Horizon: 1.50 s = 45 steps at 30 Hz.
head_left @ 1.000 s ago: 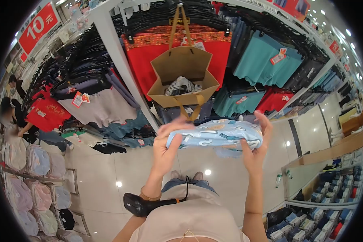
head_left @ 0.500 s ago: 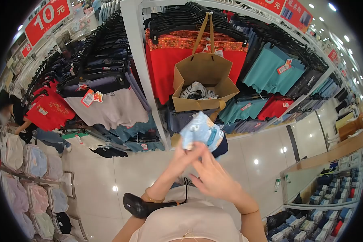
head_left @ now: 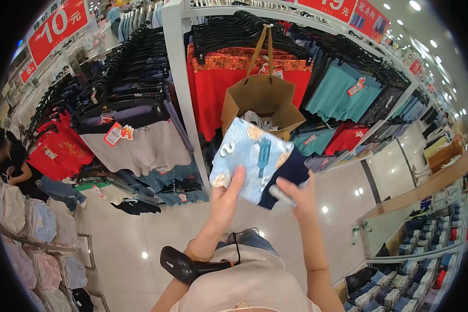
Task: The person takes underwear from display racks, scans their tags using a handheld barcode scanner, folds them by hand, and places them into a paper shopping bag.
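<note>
A folded light blue printed garment (head_left: 249,158) with a navy part is stretched flat between my two hands. My left hand (head_left: 226,200) grips its lower left edge, thumb on top. My right hand (head_left: 300,196) pinches the navy right side; its fingers are partly blurred. Just beyond the garment, a brown paper bag (head_left: 239,99) hangs by its handles from the rack, with crumpled pale material inside, partly covered by the garment. A black handheld device (head_left: 192,265) with a cord rests against my left forearm.
Racks of hanging clothes, such as red garments (head_left: 203,99) and teal garments (head_left: 343,91), stand ahead. A white rack post (head_left: 182,83) rises left of the bag. Bins of folded clothes (head_left: 47,218) are at left, near a person (head_left: 21,166). A display shelf (head_left: 400,260) stands at right.
My hands have moved apart, and the garment is now spread wider, showing more of its navy part. It now overlaps the lower part of the paper bag.
</note>
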Available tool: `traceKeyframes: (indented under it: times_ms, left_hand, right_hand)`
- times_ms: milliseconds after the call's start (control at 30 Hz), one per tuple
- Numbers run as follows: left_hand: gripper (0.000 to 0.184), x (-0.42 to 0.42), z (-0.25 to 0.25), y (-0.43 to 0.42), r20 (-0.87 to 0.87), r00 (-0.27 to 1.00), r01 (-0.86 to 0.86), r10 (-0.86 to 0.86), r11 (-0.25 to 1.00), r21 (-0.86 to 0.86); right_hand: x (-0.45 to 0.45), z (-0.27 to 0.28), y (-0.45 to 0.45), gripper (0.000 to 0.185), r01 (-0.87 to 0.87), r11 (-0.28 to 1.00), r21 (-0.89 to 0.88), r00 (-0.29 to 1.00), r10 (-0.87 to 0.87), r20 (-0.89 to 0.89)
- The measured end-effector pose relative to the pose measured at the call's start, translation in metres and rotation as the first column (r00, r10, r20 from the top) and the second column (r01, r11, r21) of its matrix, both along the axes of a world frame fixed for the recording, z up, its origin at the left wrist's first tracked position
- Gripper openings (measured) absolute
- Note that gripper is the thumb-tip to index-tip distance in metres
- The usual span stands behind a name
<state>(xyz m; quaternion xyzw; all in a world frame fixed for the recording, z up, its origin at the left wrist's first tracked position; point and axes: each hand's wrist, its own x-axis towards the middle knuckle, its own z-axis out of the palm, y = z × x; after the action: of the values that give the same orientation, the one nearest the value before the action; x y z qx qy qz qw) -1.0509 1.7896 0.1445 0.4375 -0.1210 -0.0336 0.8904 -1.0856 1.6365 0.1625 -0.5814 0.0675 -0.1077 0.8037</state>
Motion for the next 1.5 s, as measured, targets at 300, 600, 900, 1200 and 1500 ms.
traceKeyframes:
  times_ms: [300,600,900,1200,1500]
  left_hand:
    - [0.058,0.041,0.021,-0.024,0.499,0.856,-0.400,0.135,0.785,0.474]
    - [0.029,0.053,0.026,-0.032,0.472,0.881,-0.331,0.041,0.765,0.552]
    - [0.016,0.065,0.024,-0.024,0.554,0.826,-0.425,0.102,0.759,0.493]
    - [0.016,0.068,0.003,0.066,0.456,0.554,-0.831,0.697,0.491,0.260]
    - [0.014,0.057,-0.045,0.206,0.343,0.676,-0.719,0.652,0.481,0.501]
  right_hand:
    - [0.109,0.094,-0.058,0.044,0.157,0.717,-0.679,0.974,0.001,0.227]
    - [0.185,0.083,-0.036,0.059,0.049,0.230,-0.972,0.970,0.222,0.101]
    - [0.154,0.092,-0.027,0.015,0.273,0.494,-0.826,0.843,0.291,0.452]
    - [0.074,-0.069,0.085,0.032,-0.780,-0.202,-0.592,-0.124,0.978,-0.170]
    - [0.039,-0.143,0.215,0.042,-0.847,-0.514,-0.135,-0.500,0.857,-0.127]
